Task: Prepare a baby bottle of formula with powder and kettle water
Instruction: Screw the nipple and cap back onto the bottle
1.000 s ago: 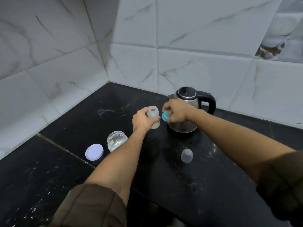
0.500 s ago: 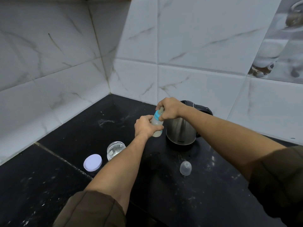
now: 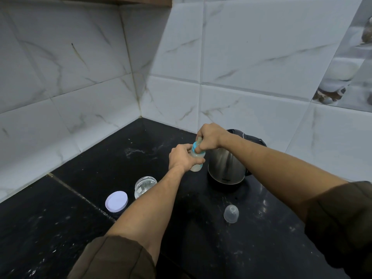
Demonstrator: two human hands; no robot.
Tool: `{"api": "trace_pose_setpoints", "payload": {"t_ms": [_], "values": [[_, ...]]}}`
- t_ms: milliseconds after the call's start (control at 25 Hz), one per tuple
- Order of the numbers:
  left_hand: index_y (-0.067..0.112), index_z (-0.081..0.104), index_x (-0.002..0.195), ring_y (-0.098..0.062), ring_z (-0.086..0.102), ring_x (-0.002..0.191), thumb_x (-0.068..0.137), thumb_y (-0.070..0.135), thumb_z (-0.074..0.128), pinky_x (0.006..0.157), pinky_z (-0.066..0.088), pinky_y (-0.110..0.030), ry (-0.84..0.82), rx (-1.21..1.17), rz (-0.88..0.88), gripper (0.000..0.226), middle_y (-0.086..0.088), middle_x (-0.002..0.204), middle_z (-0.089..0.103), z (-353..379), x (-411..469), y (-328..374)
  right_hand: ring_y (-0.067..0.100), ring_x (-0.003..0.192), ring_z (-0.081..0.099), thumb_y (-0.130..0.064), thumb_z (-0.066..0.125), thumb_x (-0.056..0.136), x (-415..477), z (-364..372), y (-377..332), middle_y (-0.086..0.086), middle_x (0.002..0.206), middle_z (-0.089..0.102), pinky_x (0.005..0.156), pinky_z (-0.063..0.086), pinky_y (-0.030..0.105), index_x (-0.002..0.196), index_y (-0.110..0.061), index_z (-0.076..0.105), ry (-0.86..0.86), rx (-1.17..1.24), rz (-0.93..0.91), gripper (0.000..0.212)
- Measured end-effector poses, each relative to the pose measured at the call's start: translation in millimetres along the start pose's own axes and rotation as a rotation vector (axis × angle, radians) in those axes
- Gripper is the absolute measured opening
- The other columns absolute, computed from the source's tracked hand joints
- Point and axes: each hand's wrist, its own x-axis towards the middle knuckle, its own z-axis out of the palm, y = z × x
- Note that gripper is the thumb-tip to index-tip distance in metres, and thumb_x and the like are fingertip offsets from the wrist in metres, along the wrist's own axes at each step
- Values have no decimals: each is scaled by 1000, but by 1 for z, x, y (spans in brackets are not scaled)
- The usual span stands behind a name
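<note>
- We hold the baby bottle (image 3: 196,160) upright, just left of the steel kettle (image 3: 226,165); whether its base rests on the black surface (image 3: 201,228) or sits just above it, we cannot tell. The left hand (image 3: 182,157) is wrapped closed around its pale body.
- The right hand (image 3: 208,137) is closed from above on the teat and blue collar (image 3: 194,147), which sit on the bottle's neck; we judge the step to be screwing the collar on.
- Risk: a collar started crooked would cross-thread and leak when the bottle is shaken. The whitish contents would then spill over the left hand.
- Risk: the right forearm crosses directly over the kettle; if the kettle is hot, a dropped wrist could touch its lid or nudge it.
- Risk: the open powder jar (image 3: 144,186) stands just beside the left forearm, and a drawn-back elbow could tip it.
- The jar's white lid (image 3: 116,201) lies flat to the left, and the clear dome cap (image 3: 231,214) lies well apart toward us.
- Room: tiled walls (image 3: 80,97) close the corner behind and to the left; open surface lies between the arms and toward us.
</note>
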Motion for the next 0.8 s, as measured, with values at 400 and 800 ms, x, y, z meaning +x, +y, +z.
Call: {"api": "trace_pose_setpoints", "payload": {"t_ms": [400,800], "values": [[29,78,100,-8,71,88,65,34,95,79,57,-27,21,-31,-6,40,11,87,75,-4,1,1,24,74,72,-50,80,76,-4,5,0,8,73,74,55,48,28,77,-10,74,135,58,46,40],[29,79,108,-9,71,91,65,34,95,84,58,-29,6,-23,28,45,9,92,76,-2,2,2,19,61,52,-65,78,77,-8,6,-5,2,58,52,52,38,30,60,-11,51,217,-47,90,62]]}}
